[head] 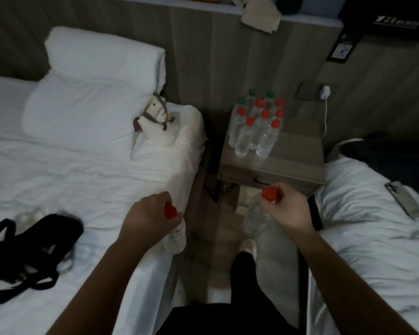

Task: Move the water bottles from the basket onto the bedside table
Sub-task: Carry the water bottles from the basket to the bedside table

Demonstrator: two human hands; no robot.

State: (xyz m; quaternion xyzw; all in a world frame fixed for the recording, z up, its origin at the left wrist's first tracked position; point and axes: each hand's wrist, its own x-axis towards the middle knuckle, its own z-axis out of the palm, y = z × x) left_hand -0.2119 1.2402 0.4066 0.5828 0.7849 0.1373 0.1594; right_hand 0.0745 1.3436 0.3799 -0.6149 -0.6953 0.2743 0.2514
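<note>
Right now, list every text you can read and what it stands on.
"UGHTY": on the plush toy by the pillow, first letters hidden.
Black sign, upper right: white lettering, too blurred.
Black card below it: print too small.
Water bottles on the bedside table: no legible labels.

Your left bottle [178, 235] is clear with a red cap, and your right bottle [254, 218] matches it. The worktop [298, 165] is grey-brown with a wood grain. The standing bottles [254, 134] on it are clear as well, most capped red and three toward the back capped green. The left bed [58, 165], its pillow [94, 93] and the right bed [361, 233] are plain white. The strapped bag [34, 238] is black. The plush toy [155, 117] is white with brown straps and dark lettering. The phone [405, 199] is silver-grey, the charger [325, 90] and its cable white, and the cloth [259, 18] pale beige.
</note>
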